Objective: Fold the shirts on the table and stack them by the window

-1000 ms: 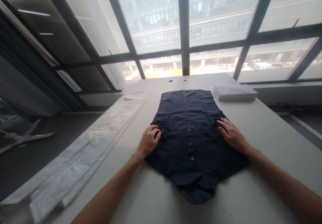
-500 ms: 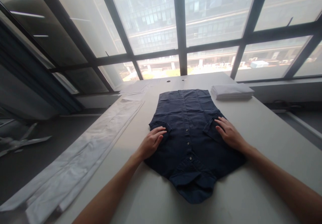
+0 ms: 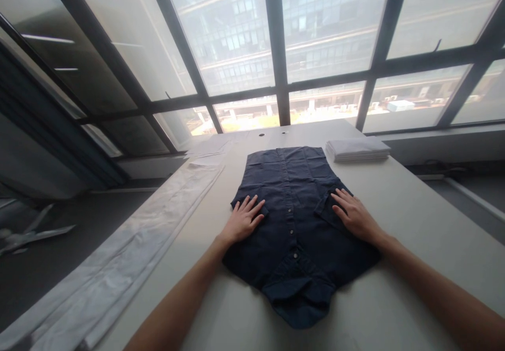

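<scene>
A dark navy button-up shirt (image 3: 290, 235) lies flat, front side up, on the white table (image 3: 418, 267). Its collar is toward me and its hem toward the window. Both short sleeves are folded in over the front. My left hand (image 3: 245, 219) rests on the left sleeve, palm down with fingers spread. On the other side my right hand (image 3: 353, 213) lies over the right sleeve near the shirt's edge, its fingers stretched out and slightly apart. Neither hand grips the cloth. Several light buttons show down the middle placket.
A stack of folded white cloth (image 3: 357, 149) sits at the back right of the table. Long white garments or fabric (image 3: 130, 246) run along the left edge, with white sheets (image 3: 209, 147) behind. Large windows stand beyond the table, and a dark curtain (image 3: 59, 114) hangs at left.
My left hand's fingers have spread wider and now lie flatter on the left sleeve. My right hand stays nearly in place on its sleeve. The view has tilted slightly.
</scene>
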`<state>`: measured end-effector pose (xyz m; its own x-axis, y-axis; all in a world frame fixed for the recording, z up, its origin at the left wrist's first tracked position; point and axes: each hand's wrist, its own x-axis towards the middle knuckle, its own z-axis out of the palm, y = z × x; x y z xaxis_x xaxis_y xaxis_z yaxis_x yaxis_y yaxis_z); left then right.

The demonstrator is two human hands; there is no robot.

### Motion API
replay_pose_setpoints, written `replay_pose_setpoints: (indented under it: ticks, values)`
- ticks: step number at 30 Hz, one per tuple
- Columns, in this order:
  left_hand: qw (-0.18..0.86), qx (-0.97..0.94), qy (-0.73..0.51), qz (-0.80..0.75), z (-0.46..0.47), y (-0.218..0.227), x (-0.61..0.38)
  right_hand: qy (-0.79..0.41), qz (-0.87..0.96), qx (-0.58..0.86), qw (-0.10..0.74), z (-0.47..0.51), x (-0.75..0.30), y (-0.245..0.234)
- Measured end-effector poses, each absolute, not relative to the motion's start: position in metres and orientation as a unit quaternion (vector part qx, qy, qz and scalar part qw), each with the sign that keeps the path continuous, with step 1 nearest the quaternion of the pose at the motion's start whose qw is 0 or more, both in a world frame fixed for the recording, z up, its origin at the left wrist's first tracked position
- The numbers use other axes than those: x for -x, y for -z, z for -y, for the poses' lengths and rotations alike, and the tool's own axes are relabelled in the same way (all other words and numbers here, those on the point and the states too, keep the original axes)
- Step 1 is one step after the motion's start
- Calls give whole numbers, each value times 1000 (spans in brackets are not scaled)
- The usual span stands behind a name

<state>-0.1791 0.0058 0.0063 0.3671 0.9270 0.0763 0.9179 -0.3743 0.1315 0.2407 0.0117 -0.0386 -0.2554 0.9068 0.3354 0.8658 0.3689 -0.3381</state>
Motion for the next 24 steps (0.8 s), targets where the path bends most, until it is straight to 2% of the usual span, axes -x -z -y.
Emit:
replay_pose_setpoints:
  ticks: [8, 13, 16, 24]
  values:
    - [18, -824, -60, -563, -4, -2, 187, -22, 800, 567, 196, -8, -236, 34]
    - [4, -815, -92, -572, -9, -7, 176, 37, 798, 552, 239, -5, -228, 16]
    - [10, -821, -85, -565, -11, -3, 170, 34, 799, 540, 263, -5, -220, 12]
    - [17, -817, -64, -573, -11, 5, 168, -28, 835, 534, 132, -7, -218, 27]
